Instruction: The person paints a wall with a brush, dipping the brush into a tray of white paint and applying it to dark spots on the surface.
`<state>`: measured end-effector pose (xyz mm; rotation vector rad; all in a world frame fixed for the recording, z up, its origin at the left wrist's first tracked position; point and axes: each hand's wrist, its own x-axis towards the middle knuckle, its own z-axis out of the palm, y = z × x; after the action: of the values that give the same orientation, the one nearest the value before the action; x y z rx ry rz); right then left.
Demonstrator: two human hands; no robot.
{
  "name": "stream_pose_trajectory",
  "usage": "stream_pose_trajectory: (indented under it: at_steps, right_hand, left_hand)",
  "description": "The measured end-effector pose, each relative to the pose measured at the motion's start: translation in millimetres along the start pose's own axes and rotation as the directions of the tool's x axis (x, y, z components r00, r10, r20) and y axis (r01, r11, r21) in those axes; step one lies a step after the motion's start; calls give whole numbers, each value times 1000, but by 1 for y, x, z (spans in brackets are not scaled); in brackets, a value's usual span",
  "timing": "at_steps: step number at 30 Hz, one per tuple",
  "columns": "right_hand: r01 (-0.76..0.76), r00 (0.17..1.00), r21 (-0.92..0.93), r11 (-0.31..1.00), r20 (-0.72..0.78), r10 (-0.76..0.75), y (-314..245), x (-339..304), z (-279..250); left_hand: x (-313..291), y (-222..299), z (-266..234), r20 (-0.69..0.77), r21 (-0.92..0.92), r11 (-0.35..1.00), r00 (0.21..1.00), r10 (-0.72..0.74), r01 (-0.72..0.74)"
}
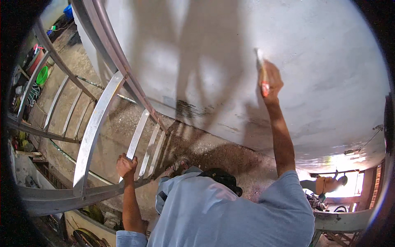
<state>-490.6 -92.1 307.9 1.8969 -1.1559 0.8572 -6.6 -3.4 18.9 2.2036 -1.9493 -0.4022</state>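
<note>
Two grips are engaged. The right grip is clamped on a paintbrush, located at the pale wall ahead of the person, tip directed away from the body. Blur prevents confirmation of bristle contact. The left grip appears wrapped on a tread of the metal stepladder, near the lower side rail.

Overreach is the principal hazard. The right arm is extended well out from the torso; further lean could shift body weight onto the left grip and pull the stepladder sideways. The feet are partly hidden, so their support cannot be verified; poor footing would increase the risk.

Loss of the paintbrush is the second hazard. A damp or coated handle could turn in the right grip and drop to the speckled floor.

Uneven work is the third. Broad shadows cross the wall around the dark stained patch, and glare lies toward the right; either could conceal missed areas. A bent wrist could also bring the knuckles against the wall and smear any wet surface.
</note>
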Motion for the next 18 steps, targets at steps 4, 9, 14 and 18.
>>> stream_pose_trajectory:
  at_steps: [4, 9, 14, 18]
  right_hand:
    - [-86, 995, -147, 985, -60, 78, -26, 30, 2]
    - [35, 999, 41, 999, 10, -35, -49, 53, 49]
    - [264, 953, -93, 960, 177, -245, -68, 61, 137]
    - [110, 742, -34, 993, 667, -59, -125, 21, 181]
  left_hand:
    - [-3, -8, 10, -96, 30, 999, 995, 27, -24]
    - [0, -3, 5, 1, 6, 999, 999, -48, 48]
    - [-4, -11, 15, -134, 41, 998, 989, 57, -52]
    - [0, -6, 9, -39, 37, 999, 999, 6, -5]
